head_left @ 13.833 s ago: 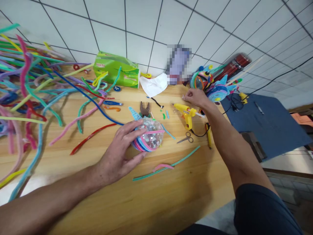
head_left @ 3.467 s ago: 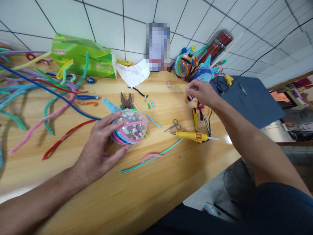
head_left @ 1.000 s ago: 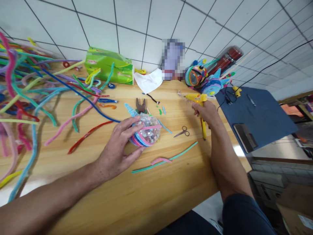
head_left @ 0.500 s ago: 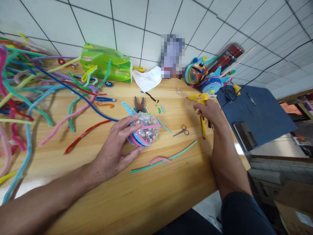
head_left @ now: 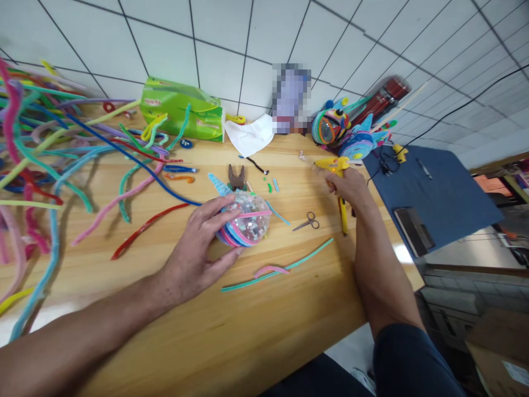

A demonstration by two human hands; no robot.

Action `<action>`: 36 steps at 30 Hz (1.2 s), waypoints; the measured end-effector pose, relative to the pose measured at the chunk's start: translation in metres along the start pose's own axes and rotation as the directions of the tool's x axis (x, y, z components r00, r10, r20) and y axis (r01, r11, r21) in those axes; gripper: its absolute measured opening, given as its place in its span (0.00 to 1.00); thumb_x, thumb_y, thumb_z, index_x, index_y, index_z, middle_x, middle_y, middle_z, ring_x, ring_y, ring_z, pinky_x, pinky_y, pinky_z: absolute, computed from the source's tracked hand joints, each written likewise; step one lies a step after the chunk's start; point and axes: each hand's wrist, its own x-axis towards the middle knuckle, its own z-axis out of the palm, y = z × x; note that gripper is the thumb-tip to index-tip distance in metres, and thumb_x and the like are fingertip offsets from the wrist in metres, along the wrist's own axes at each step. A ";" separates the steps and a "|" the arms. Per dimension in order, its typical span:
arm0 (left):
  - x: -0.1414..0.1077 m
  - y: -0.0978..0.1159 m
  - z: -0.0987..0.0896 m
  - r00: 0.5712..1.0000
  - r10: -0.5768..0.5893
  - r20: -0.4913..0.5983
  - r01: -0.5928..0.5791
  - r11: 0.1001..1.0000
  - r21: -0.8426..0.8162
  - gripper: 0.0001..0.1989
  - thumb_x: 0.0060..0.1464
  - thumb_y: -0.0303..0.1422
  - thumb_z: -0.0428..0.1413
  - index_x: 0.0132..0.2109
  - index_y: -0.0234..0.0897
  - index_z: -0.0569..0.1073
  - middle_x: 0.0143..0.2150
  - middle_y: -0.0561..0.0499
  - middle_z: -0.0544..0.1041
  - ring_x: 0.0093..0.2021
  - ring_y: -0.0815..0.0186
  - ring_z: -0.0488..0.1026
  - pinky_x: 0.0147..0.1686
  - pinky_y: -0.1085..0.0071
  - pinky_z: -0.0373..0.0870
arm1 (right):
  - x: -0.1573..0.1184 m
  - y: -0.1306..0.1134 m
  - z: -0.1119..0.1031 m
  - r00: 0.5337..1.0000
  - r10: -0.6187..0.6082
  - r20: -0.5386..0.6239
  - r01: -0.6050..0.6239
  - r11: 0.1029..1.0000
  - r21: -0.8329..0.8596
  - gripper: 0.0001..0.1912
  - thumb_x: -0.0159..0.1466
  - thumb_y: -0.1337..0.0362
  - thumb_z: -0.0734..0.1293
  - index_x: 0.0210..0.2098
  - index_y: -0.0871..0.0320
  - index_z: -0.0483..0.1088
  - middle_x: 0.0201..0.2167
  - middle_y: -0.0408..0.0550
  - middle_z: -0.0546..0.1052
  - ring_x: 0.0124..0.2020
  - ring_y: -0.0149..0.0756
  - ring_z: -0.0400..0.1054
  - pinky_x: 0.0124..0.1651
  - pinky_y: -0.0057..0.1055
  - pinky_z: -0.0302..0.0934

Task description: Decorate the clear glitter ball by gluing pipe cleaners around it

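Note:
My left hand is closed around the left side of a clear, glittery ball partly wrapped in pink, blue and white pipe cleaners, with a light-blue coiled cone at its upper left. Over at the right, my right hand grips a yellow glue gun, its nozzle pointing left and its handle downward. Between the two hands lie small scissors. Just behind the ball are pliers. In front of it a green pipe cleaner lies under a short pink piece.
Many loose pipe cleaners heap up on the left. Along the tiled wall stand a green tissue pack, pipe-cleaner figures and a dark red flask. A blue mat with a dark phone-like object covers the right end.
The view has shifted slightly. Both hands keep their holds, the left on the ball and the right on the glue gun, with hardly any movement.

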 end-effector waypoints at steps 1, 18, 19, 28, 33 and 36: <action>0.000 0.000 0.000 1.000 0.001 -0.002 -0.001 1.000 -0.003 0.33 0.67 0.32 0.62 0.74 0.48 0.60 0.74 0.39 0.69 0.74 0.47 0.69 0.70 0.44 0.74 | 0.000 -0.001 0.002 1.000 -0.013 0.018 0.013 1.000 0.029 0.13 0.65 0.55 0.69 0.27 0.54 0.74 0.20 0.48 0.78 0.31 0.46 0.78 0.43 0.38 0.71; 0.000 0.001 -0.001 1.000 -0.005 0.005 0.005 1.000 -0.010 0.32 0.68 0.32 0.62 0.73 0.48 0.60 0.74 0.39 0.68 0.74 0.47 0.68 0.70 0.44 0.74 | 0.004 -0.010 0.025 0.993 -0.113 -0.037 0.115 0.991 0.073 0.15 0.68 0.54 0.67 0.28 0.53 0.73 0.24 0.48 0.79 0.34 0.45 0.76 0.51 0.42 0.71; 0.000 0.001 -0.001 1.000 -0.007 0.008 0.007 1.000 -0.007 0.32 0.68 0.32 0.62 0.73 0.48 0.60 0.74 0.39 0.68 0.74 0.46 0.68 0.70 0.43 0.74 | 0.004 -0.009 0.025 0.993 -0.112 -0.037 0.113 0.993 0.043 0.15 0.68 0.53 0.67 0.27 0.52 0.72 0.23 0.48 0.79 0.36 0.47 0.77 0.53 0.43 0.71; 0.000 0.001 -0.001 1.000 0.008 0.003 -0.008 1.000 -0.011 0.31 0.68 0.32 0.62 0.73 0.45 0.61 0.73 0.38 0.68 0.75 0.48 0.68 0.71 0.46 0.74 | 0.001 -0.008 0.021 0.992 -0.105 -0.072 0.111 0.991 0.077 0.15 0.68 0.51 0.65 0.29 0.52 0.72 0.25 0.49 0.80 0.36 0.46 0.78 0.50 0.41 0.72; 0.000 0.001 -0.001 1.000 0.000 0.003 0.000 1.000 -0.011 0.32 0.68 0.31 0.62 0.73 0.46 0.61 0.73 0.38 0.69 0.75 0.48 0.68 0.70 0.45 0.74 | 0.006 -0.014 0.032 0.989 -0.129 -0.072 0.134 0.988 0.072 0.13 0.68 0.51 0.65 0.31 0.51 0.71 0.27 0.52 0.82 0.38 0.49 0.78 0.52 0.44 0.71; 0.000 0.001 -0.001 1.000 -0.001 0.001 0.001 1.000 -0.007 0.32 0.68 0.32 0.62 0.73 0.47 0.61 0.73 0.39 0.69 0.74 0.48 0.69 0.70 0.45 0.75 | 0.007 -0.013 0.035 0.991 -0.119 -0.068 0.122 0.992 0.042 0.12 0.68 0.53 0.65 0.32 0.52 0.70 0.28 0.53 0.82 0.39 0.50 0.78 0.54 0.46 0.71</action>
